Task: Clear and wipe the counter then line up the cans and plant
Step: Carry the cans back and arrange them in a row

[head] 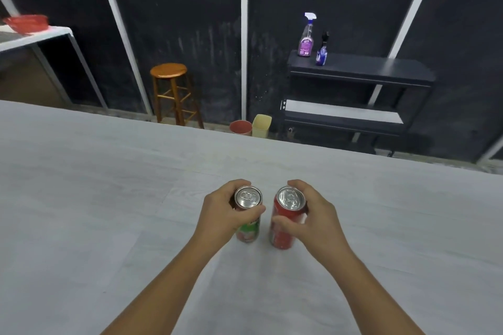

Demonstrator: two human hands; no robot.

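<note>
The left hand (220, 215) grips the green can (248, 215). The right hand (313, 217) grips the red can (285, 217). Both stand upright, side by side, slightly apart on the tabletop (81, 198).

Both bare forearms enter from the bottom edge and converge toward frame centre. Left hand (221, 215) sits centre-left, fingers curled round a can (247, 215), thumb across its near side, fingertips wrapping the far rim. Right hand (313, 221) sits centre-right, mirrored, gripping a red can (285, 217), thumb on the near side. The hands are close, not touching; wrists are roughly straight.
</note>
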